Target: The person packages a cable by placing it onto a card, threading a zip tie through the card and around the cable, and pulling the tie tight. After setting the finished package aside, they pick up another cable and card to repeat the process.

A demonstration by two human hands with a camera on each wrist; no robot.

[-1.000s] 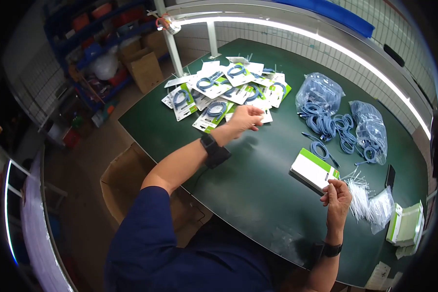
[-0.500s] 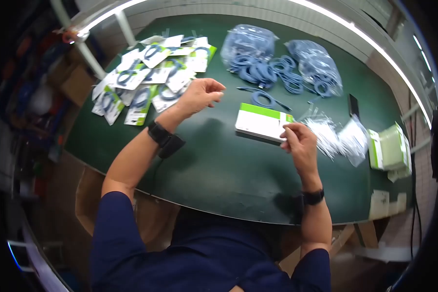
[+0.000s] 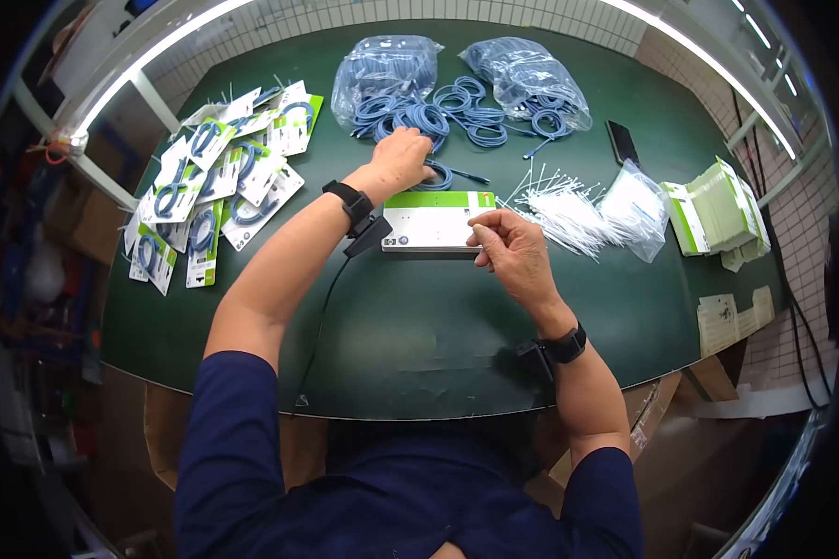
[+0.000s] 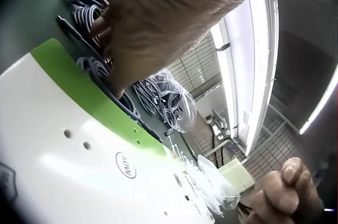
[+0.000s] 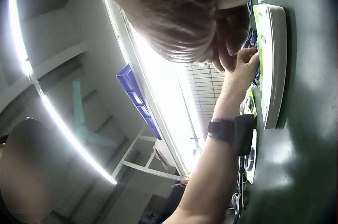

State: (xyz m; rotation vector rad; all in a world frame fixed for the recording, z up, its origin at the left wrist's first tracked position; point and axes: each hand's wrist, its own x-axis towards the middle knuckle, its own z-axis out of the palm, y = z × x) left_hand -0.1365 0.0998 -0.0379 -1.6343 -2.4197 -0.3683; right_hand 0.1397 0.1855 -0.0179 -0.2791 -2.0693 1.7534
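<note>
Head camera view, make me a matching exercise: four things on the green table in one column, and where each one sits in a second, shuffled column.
Things:
1. stack of backing cards
2. cable ties
3. carded cables
4. black phone

Places:
A. spread at the left end of the table
B. right of the bagged cables, near the far edge
C. between the left hand and the right hand
D. loose white pile right of the right hand

Pairs: 1-C, 2-D, 3-A, 4-B

Head view steeply down over table (image 3: 419,317); wrist views close, low, sharing card stack (image 3: 433,222).
</note>
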